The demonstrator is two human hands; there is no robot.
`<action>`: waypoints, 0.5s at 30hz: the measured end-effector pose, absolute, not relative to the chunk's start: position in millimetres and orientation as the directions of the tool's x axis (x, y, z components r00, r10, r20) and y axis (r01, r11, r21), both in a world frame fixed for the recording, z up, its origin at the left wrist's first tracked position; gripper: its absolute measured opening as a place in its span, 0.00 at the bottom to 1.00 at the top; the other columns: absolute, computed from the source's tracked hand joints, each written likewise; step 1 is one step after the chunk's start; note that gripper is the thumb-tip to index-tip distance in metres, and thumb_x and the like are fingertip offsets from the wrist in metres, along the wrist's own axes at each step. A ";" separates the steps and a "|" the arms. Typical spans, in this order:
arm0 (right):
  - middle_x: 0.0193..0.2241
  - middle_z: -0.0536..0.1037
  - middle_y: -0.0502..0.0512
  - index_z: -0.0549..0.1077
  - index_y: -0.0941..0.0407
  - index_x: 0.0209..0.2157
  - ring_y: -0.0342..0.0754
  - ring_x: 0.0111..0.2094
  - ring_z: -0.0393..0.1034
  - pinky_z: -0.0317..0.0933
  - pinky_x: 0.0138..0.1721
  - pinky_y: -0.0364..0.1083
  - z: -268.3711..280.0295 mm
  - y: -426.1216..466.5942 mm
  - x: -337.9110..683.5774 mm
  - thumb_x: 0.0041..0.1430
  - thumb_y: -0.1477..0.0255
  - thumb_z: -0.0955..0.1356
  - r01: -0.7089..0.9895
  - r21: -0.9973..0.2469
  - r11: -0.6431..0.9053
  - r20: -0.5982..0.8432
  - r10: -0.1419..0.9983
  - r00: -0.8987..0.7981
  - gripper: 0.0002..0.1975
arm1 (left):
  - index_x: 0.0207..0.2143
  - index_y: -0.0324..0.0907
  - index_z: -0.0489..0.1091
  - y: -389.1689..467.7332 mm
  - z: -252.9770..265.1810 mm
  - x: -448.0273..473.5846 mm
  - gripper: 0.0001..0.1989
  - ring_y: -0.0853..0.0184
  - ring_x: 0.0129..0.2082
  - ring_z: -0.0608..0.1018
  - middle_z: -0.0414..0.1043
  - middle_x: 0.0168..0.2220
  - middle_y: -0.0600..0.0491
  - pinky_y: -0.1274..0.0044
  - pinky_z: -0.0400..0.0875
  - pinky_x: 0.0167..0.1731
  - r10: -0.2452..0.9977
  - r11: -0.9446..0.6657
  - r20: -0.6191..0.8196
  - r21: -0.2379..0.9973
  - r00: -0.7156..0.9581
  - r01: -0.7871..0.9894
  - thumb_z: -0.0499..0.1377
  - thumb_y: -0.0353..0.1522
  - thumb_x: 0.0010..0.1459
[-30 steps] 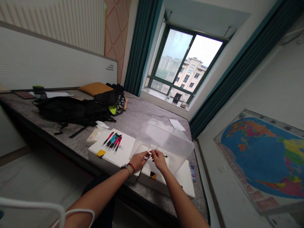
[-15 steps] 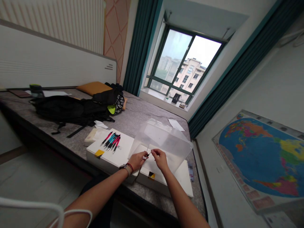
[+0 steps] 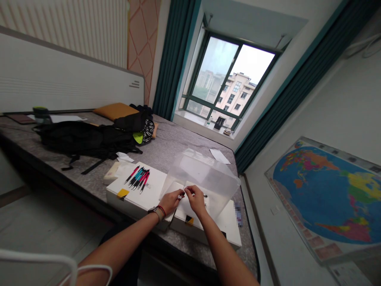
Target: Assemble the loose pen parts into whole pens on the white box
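My left hand [image 3: 170, 201] is closed, fingers pinched round a small dark piece that looks like part of a pen. Right against its fingertips, my right hand [image 3: 195, 200] is pinched too; what it grips is too small and hidden to name. Both hands are at the front of a clear plastic box [image 3: 222, 186], which rests tilted over a white box [image 3: 233, 222]. A few tiny dark pieces [image 3: 205, 195] show just beyond my right hand. To the left, several red, teal and black pens [image 3: 138, 178] lie side by side on another white box [image 3: 156, 182].
A black backpack [image 3: 80, 137] and a mustard cushion [image 3: 114, 111] lie on the grey bed surface [image 3: 175, 141]. A tissue pack [image 3: 112, 171] sits left of the pens. White paper [image 3: 219, 156] lies behind the clear box. A white tube [image 3: 38, 256] crosses the lower left.
My right hand has moved slightly left, closing the small gap to my left hand. The thin piece that showed between them is now hidden. Dark pieces now show beyond my right hand.
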State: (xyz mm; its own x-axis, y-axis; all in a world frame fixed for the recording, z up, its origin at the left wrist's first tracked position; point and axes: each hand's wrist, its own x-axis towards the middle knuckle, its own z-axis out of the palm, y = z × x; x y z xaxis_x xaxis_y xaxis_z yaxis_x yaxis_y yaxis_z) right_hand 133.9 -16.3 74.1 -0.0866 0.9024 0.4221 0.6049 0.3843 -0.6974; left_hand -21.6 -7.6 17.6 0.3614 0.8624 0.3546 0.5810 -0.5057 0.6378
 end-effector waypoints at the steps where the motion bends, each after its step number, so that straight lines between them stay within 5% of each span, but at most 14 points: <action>1: 0.30 0.76 0.54 0.74 0.57 0.33 0.44 0.30 0.69 0.63 0.34 0.43 73.4 -16.3 133.5 0.57 0.67 0.65 0.604 -0.696 0.389 0.422 0.901 -0.094 0.09 | 0.47 0.48 0.65 -7.5 17.6 -21.7 0.15 0.65 0.41 0.76 0.75 0.42 0.54 0.77 0.66 0.40 0.865 -0.501 0.352 0.645 0.356 0.577 0.50 0.29 0.58; 9: 0.38 0.72 0.55 0.75 0.55 0.38 0.46 0.33 0.70 0.65 0.30 0.42 47.2 -14.4 142.9 0.54 0.67 0.68 0.575 -0.739 0.350 0.349 0.930 -0.118 0.10 | 0.48 0.48 0.65 -3.2 10.4 -21.8 0.18 0.66 0.44 0.75 0.72 0.45 0.54 0.77 0.67 0.43 0.841 -0.542 0.418 0.659 0.344 0.521 0.52 0.26 0.56; 15: 0.37 0.74 0.55 0.75 0.55 0.37 0.46 0.33 0.71 0.65 0.29 0.42 34.3 -14.6 149.4 0.54 0.66 0.67 0.507 -0.796 0.330 0.348 0.935 -0.063 0.10 | 0.44 0.46 0.68 -1.9 10.9 -20.9 0.12 0.67 0.41 0.74 0.71 0.40 0.53 0.77 0.68 0.42 0.816 -0.577 0.460 0.628 0.350 0.522 0.51 0.30 0.59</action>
State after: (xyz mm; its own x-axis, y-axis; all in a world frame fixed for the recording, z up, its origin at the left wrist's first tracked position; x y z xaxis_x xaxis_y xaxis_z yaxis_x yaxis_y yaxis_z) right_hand 149.4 -14.6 34.3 -0.0631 0.9354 0.3479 0.5069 0.3303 -0.7962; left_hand -20.9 -1.9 10.9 0.3497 0.8164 0.4596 0.5216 -0.5772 0.6284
